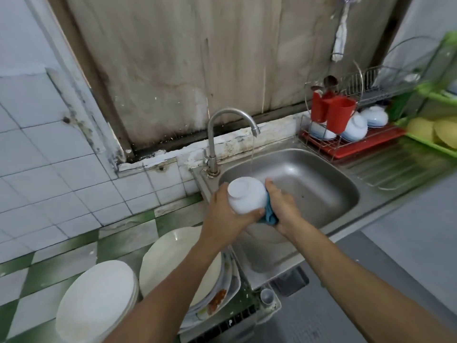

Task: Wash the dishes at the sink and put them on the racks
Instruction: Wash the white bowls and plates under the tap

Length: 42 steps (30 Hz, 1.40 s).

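A round white ceramic bowl [246, 195] is held bottom-up and tilted over the left part of the stainless-steel sink basin [321, 189]. It is directly under the curved metal tap [230, 125], from which a thin stream of water is falling onto it. The bowl is gripped by the left hand [223, 214], with fingers and thumb curled round its side. A crumpled blue cloth [269, 216] is clutched in the right hand [280, 206] and pressed against the bowl's right side. Beyond the sink's far right corner stands a wire dish rack on a red plastic tray [358, 147]. Upturned white bowls [356, 127] are set in it, behind a red plastic holder [340, 117]. Left of the sink, a stack of round white plates [99, 300] is laid on a green-and-white checked tiled surface [49, 268]. Nearer the sink lies a second pile of white dishes [173, 256], on which food residue can be seen.
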Each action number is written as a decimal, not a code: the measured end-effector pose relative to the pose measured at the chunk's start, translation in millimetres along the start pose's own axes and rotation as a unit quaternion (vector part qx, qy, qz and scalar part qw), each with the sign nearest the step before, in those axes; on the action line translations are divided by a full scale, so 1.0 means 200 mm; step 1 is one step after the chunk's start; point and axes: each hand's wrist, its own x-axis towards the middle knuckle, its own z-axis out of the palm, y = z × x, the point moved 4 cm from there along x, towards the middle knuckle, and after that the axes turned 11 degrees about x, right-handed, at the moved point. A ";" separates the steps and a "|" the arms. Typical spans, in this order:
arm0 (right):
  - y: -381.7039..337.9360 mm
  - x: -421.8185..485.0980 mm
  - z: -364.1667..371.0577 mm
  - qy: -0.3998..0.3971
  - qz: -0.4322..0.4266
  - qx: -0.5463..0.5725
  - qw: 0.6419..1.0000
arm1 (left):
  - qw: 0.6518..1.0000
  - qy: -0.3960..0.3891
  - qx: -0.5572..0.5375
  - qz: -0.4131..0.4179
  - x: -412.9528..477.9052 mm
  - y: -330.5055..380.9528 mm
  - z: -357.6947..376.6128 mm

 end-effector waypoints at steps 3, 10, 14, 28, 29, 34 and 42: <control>-0.15 0.04 -0.23 0.040 -0.127 -0.143 0.981 | 0.998 -0.008 0.047 0.026 0.06 0.18 0.18; -0.52 0.23 -0.86 0.102 -0.249 -0.306 0.913 | 0.992 -0.019 0.103 0.073 0.20 0.63 0.71; -0.70 0.34 -1.18 0.124 -0.224 -0.338 0.906 | 0.993 -0.018 0.107 0.055 0.32 0.87 1.00; -1.13 0.83 -1.74 0.119 -0.219 -0.295 0.922 | 0.984 -0.023 0.110 0.142 0.80 1.42 1.57; -1.17 0.89 -1.76 0.119 -0.225 -0.299 0.920 | 0.980 -0.026 0.124 0.151 0.86 1.45 1.61; -1.30 1.17 -1.86 0.116 -0.231 -0.305 0.917 | 0.970 -0.028 0.151 0.187 1.11 1.54 1.80; -1.47 1.54 -1.96 0.039 -0.184 -0.241 0.952 | 0.966 -0.007 0.163 0.202 1.50 1.64 2.01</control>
